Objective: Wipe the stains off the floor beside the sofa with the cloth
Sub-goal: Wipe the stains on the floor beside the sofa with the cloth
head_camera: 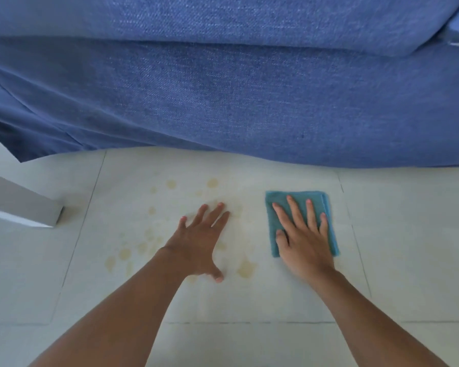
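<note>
On pale floor tile (289,300), right of the stains (245,270): folded teal cloth (326,207), flat, clear of the nearest mark. Judged soft, light, limp; likely to bunch or slide unless pressed from above, so best driven under a flat palm, not pinched. Right hand (301,241) spread open on top, fingers splayed, nothing gripped. Left hand (199,247) likewise open, flat on the tile among the stains, holding nothing, probably bracing. Yellowish spots scattered left and centre, none visibly wiped. Blue sofa (236,88) just beyond. Grey furniture leg (21,205) at far left.
</note>
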### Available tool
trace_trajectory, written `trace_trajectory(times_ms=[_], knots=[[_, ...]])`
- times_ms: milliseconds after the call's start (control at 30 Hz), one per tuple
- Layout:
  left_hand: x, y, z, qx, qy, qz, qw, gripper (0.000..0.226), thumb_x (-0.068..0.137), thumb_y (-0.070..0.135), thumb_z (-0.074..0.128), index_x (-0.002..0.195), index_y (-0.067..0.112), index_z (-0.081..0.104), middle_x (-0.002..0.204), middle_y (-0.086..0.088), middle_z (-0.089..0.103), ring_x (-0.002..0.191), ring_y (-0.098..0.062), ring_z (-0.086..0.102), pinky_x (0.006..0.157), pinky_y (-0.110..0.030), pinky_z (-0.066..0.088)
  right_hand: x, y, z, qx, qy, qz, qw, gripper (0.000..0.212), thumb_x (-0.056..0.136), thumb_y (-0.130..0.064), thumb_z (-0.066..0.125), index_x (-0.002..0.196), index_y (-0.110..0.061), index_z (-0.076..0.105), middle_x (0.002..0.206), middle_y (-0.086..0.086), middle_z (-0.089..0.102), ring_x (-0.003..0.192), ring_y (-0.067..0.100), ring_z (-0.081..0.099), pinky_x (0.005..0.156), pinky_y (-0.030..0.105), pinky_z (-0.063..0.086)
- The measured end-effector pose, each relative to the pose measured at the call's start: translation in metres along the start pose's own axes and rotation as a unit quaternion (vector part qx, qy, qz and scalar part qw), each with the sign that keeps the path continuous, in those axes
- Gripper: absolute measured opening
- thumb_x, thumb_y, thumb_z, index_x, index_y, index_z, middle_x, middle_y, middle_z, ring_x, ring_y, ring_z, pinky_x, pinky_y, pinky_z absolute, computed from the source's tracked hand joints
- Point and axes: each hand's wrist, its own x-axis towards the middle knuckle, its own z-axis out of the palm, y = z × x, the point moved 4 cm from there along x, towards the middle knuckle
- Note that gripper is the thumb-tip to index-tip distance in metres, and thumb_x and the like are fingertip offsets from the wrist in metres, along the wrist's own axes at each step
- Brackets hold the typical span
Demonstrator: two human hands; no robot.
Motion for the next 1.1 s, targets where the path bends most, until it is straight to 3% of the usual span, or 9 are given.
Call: trace_trajectory(times_ms=[100,200,333,467,600,733,867,1000,1100], knots=[[-0.010,-0.010,0.001,0.021,-0.025,-0.016,0.999,0.148,0.056,0.062,0.084,0.153,0.030,-0.021,0.156,0.010,-0.038,0.147,-0.025,-0.027,0.118,-0.063,0.004,-0.049,-0.007,0.015,-0.003,-0.009,0.068,0.998,0.066,0.092,-0.047,0.020,0.157,-0.039,0.015,0.169,-0.003,0.006,0.154,0.034,-0.004,0.120,0.062,0.000],[-0.014,-0.020,0.008,0.047,-0.034,-0.024,0.998,0.150,0.056,0.059,0.086,0.151,0.029,-0.025,0.154,0.007,-0.041,0.146,-0.028,-0.029,0.117,-0.064,0.006,-0.064,-0.033,0.024,-0.014,0.017,-0.008,1.000,0.065,0.092,-0.047,0.031,0.156,-0.036,0.026,0.168,-0.001,0.015,0.154,0.035,0.006,0.120,0.063,0.009],[-0.017,-0.021,0.011,0.051,-0.038,-0.021,0.998,0.148,0.058,0.058,0.086,0.152,0.029,-0.025,0.153,0.009,-0.041,0.146,-0.027,-0.028,0.117,-0.062,0.009,-0.091,-0.028,0.032,-0.002,0.017,0.079,0.997,0.066,0.095,-0.049,0.029,0.158,-0.037,0.015,0.168,-0.002,0.009,0.154,0.034,-0.002,0.120,0.062,0.006],[-0.017,-0.021,0.012,0.042,-0.030,-0.025,0.998,0.149,0.056,0.057,0.087,0.152,0.031,-0.025,0.154,0.010,-0.041,0.146,-0.026,-0.029,0.116,-0.064,0.009,-0.088,-0.056,0.035,0.002,0.026,0.005,1.000,0.064,0.095,-0.049,0.032,0.157,-0.036,0.023,0.168,-0.002,0.014,0.154,0.036,0.005,0.120,0.063,0.010],[-0.024,-0.024,0.013,0.039,-0.040,-0.039,0.998,0.144,0.060,0.058,0.084,0.153,0.027,-0.021,0.156,0.009,-0.037,0.147,-0.027,-0.025,0.116,-0.064,0.010,-0.099,-0.043,0.037,0.008,0.041,0.108,0.993,0.065,0.095,-0.048,0.029,0.158,-0.034,0.019,0.168,0.001,0.012,0.154,0.037,0.001,0.119,0.065,0.010],[-0.025,-0.027,0.017,0.035,-0.022,-0.044,0.998,0.144,0.061,0.061,0.083,0.153,0.026,-0.022,0.156,0.008,-0.038,0.147,-0.028,-0.025,0.116,-0.063,0.012,-0.100,-0.083,0.041,0.011,0.023,-0.018,1.000,0.066,0.092,-0.048,0.036,0.156,-0.035,0.027,0.167,0.000,0.020,0.153,0.038,0.011,0.118,0.065,0.012],[-0.032,-0.030,0.019,0.033,-0.024,-0.048,0.998,0.140,0.063,0.065,0.079,0.154,0.025,-0.020,0.157,0.007,-0.036,0.148,-0.029,-0.023,0.116,-0.064,0.011,-0.102,-0.064,0.039,0.006,0.052,0.067,0.996,0.065,0.092,-0.048,0.035,0.156,-0.033,0.029,0.166,0.001,0.020,0.153,0.040,0.012,0.118,0.066,0.014],[-0.031,-0.034,0.017,0.023,-0.001,-0.039,0.999,0.144,0.058,0.069,0.079,0.153,0.026,-0.021,0.157,0.007,-0.037,0.148,-0.027,-0.023,0.117,-0.062,0.012,-0.092,-0.091,0.041,0.000,0.024,-0.051,0.998,0.065,0.090,-0.049,0.038,0.154,-0.035,0.033,0.166,-0.001,0.019,0.152,0.038,0.015,0.117,0.065,0.016],[-0.032,-0.045,0.008,0.047,-0.013,-0.047,0.998,0.148,0.056,0.070,0.080,0.153,0.027,-0.022,0.156,0.007,-0.038,0.149,-0.028,-0.021,0.117,-0.061,0.014,-0.077,-0.075,0.036,0.006,0.042,0.045,0.998,0.065,0.093,-0.049,0.033,0.156,-0.035,0.027,0.167,-0.001,0.018,0.154,0.037,0.009,0.119,0.064,0.012]])
